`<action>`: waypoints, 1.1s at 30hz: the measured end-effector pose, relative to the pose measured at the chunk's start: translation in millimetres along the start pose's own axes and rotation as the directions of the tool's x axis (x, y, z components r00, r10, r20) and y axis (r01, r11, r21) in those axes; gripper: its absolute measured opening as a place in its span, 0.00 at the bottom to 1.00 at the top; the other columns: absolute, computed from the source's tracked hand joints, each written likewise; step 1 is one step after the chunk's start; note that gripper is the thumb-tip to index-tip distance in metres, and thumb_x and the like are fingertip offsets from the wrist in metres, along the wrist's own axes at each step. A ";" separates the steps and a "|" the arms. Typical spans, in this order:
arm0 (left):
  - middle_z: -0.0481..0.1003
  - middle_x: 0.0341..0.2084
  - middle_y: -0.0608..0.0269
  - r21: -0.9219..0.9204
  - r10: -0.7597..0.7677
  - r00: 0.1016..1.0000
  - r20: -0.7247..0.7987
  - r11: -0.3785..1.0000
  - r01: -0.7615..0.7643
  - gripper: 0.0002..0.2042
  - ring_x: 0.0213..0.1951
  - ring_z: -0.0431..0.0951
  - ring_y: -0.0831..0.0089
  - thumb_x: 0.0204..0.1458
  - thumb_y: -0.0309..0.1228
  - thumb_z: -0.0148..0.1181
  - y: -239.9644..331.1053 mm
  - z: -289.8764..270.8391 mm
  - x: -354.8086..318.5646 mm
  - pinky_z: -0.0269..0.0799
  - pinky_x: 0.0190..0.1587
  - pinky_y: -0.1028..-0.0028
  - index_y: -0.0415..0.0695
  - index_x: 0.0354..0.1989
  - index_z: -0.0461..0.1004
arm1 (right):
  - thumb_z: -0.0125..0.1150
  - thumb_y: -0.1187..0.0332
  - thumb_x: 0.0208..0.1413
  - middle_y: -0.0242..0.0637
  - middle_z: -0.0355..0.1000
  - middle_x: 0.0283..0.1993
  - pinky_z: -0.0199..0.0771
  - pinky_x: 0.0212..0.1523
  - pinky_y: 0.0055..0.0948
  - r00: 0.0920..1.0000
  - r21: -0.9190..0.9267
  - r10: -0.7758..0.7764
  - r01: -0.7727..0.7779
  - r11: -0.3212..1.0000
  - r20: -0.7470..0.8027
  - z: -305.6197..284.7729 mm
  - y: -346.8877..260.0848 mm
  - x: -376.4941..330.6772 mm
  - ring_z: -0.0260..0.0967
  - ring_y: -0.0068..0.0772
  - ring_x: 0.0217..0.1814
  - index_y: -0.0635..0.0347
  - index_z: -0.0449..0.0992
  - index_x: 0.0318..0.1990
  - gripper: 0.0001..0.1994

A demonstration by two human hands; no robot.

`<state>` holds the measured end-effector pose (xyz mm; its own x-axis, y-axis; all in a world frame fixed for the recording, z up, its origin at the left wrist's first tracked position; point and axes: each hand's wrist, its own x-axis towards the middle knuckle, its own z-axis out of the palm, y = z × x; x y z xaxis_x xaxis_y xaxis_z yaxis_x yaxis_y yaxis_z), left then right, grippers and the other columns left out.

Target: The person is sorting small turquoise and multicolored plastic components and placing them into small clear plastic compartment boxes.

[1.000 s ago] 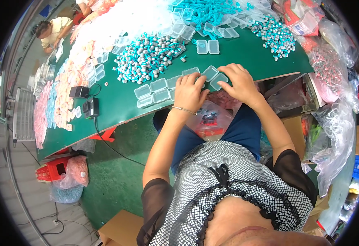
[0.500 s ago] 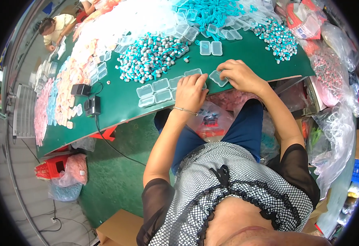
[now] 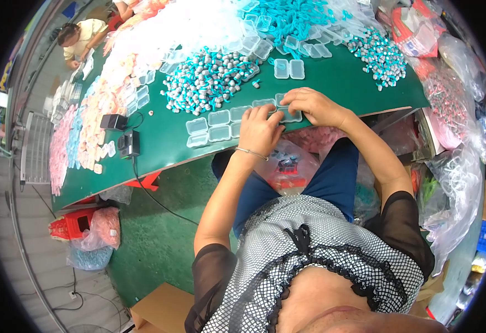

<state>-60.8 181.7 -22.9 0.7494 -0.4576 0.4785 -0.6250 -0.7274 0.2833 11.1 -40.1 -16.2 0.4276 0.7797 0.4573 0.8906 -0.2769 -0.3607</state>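
Clear case now nearer the open cases, right hand curled over it, grip unclear; left hand spread; bag holds reddish bits.

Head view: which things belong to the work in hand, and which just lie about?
In the work:
left hand
right hand
clear plastic cases, set in rows at both hands
probably the heap of grey-and-teal pieces, untouched

Seemingly just lying about:
black cabled device
cardboard box

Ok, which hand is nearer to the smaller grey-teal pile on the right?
Right: the right hand is left of and below the pile in the picture; the left hand is farther left.
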 end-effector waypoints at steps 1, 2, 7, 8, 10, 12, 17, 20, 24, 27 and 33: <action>0.73 0.44 0.58 0.008 0.004 1.000 -0.005 1.000 -0.004 0.15 0.48 0.72 0.58 0.43 0.32 0.66 -0.7 0.2 -0.6 0.63 0.53 0.56 0.49 0.42 0.76 | 0.60 0.79 0.39 0.35 0.74 0.49 0.66 0.56 0.40 0.997 -0.073 0.007 -0.012 0.997 -0.070 -1.3 4.0 2.9 0.68 0.42 0.57 0.57 0.73 0.31 0.09; 0.73 0.44 0.58 0.014 0.004 1.000 -0.007 1.000 -0.004 0.15 0.48 0.72 0.58 0.43 0.32 0.66 -1.9 -0.4 -0.6 0.63 0.53 0.56 0.49 0.42 0.76 | 0.62 0.77 0.40 0.37 0.73 0.51 0.66 0.56 0.40 0.990 -0.145 0.009 -0.030 0.989 -0.142 -2.8 8.4 6.4 0.67 0.42 0.57 0.56 0.75 0.37 0.13; 0.73 0.44 0.57 0.043 0.015 1.000 -0.016 0.999 -0.014 0.17 0.48 0.72 0.59 0.42 0.33 0.66 0.4 -4.1 0.4 0.62 0.55 0.57 0.49 0.43 0.75 | 0.68 0.66 0.45 0.41 0.65 0.59 0.63 0.58 0.40 0.902 -0.470 0.238 -0.395 0.789 -0.359 -4.9 40.2 22.3 0.60 0.43 0.63 0.54 0.69 0.57 0.28; 0.73 0.44 0.57 0.046 0.024 1.000 -0.017 0.999 -0.024 0.17 0.48 0.72 0.59 0.42 0.33 0.66 3.1 -5.9 3.0 0.62 0.55 0.57 0.49 0.43 0.75 | 0.68 0.65 0.46 0.42 0.66 0.58 0.63 0.58 0.41 0.894 -0.377 0.353 -0.438 0.816 -0.275 -6.1 48.7 19.6 0.60 0.46 0.63 0.54 0.69 0.57 0.28; 0.72 0.46 0.54 0.057 0.028 0.987 -0.158 0.998 -0.019 0.21 0.48 0.72 0.58 0.42 0.32 0.67 10.6 -14.1 8.8 0.66 0.52 0.58 0.47 0.48 0.74 | 0.68 0.64 0.46 0.43 0.66 0.58 0.63 0.59 0.43 0.875 -0.283 0.451 -0.483 0.829 -0.176 -8.2 52.5 18.3 0.61 0.48 0.63 0.54 0.69 0.57 0.28; 0.72 0.47 0.54 -0.278 -0.181 0.969 -0.168 0.952 0.130 0.22 0.50 0.71 0.60 0.43 0.32 0.67 11.8 -10.4 17.3 0.68 0.50 0.59 0.46 0.50 0.73 | 0.68 0.65 0.48 0.42 0.69 0.54 0.69 0.54 0.38 0.822 -0.101 0.458 -0.516 0.851 -0.338 -7.3 47.9 14.2 0.67 0.42 0.56 0.55 0.70 0.56 0.26; 0.64 0.57 0.54 -0.942 -0.615 0.714 0.333 -0.183 0.282 0.34 0.57 0.67 0.65 0.53 0.29 0.64 13.1 12.4 69.0 0.71 0.52 0.57 0.47 0.67 0.54 | 0.67 0.65 0.52 0.36 0.71 0.48 0.72 0.44 0.26 0.713 0.488 0.647 -0.478 0.730 -0.270 -1.6 18.2 4.4 0.70 0.27 0.43 0.58 0.72 0.54 0.22; 0.61 0.60 0.53 -0.915 -0.477 0.785 0.395 -0.282 0.289 0.39 0.58 0.66 0.62 0.51 0.28 0.65 14.0 20.6 82.9 0.70 0.53 0.53 0.50 0.69 0.47 | 0.69 0.66 0.52 0.34 0.69 0.47 0.72 0.42 0.24 0.728 0.728 0.639 -0.294 0.619 -0.249 -3.4 4.6 -6.1 0.67 0.23 0.42 0.61 0.69 0.56 0.24; 0.62 0.58 0.54 -0.925 -0.343 0.867 0.363 -0.245 0.290 0.40 0.55 0.69 0.62 0.48 0.24 0.67 19.8 26.3 83.0 0.72 0.51 0.62 0.51 0.69 0.51 | 0.72 0.71 0.46 0.36 0.63 0.54 0.72 0.46 0.26 0.673 0.821 0.677 -0.181 0.541 -0.298 -15.1 -12.9 -25.4 0.64 0.24 0.49 0.60 0.67 0.58 0.30; 0.67 0.52 0.59 -0.943 -0.345 0.881 0.323 -0.190 0.272 0.34 0.52 0.72 0.64 0.45 0.21 0.68 22.9 37.7 81.5 0.72 0.50 0.67 0.48 0.62 0.59 | 0.69 0.78 0.46 0.35 0.61 0.54 0.70 0.55 0.27 0.667 0.646 0.652 -0.324 0.691 -0.362 -29.9 -14.2 -37.1 0.64 0.26 0.57 0.62 0.64 0.61 0.32; 0.74 0.37 0.60 -0.561 -0.306 0.946 -0.109 0.804 0.196 0.12 0.40 0.77 0.68 0.44 0.21 0.69 26.9 46.5 83.4 0.74 0.38 0.73 0.42 0.35 0.73 | 0.72 0.77 0.41 0.30 0.65 0.43 0.70 0.42 0.24 0.511 0.641 0.743 -0.405 0.652 -0.432 -42.4 -10.0 -68.0 0.65 0.20 0.44 0.55 0.69 0.59 0.33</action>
<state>-4.9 100.2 -14.0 0.8763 -0.1542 0.4563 -0.4785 -0.3876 0.7879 -20.3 -114.2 -9.2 0.9470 -0.0500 0.3172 0.3081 -0.1368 -0.9415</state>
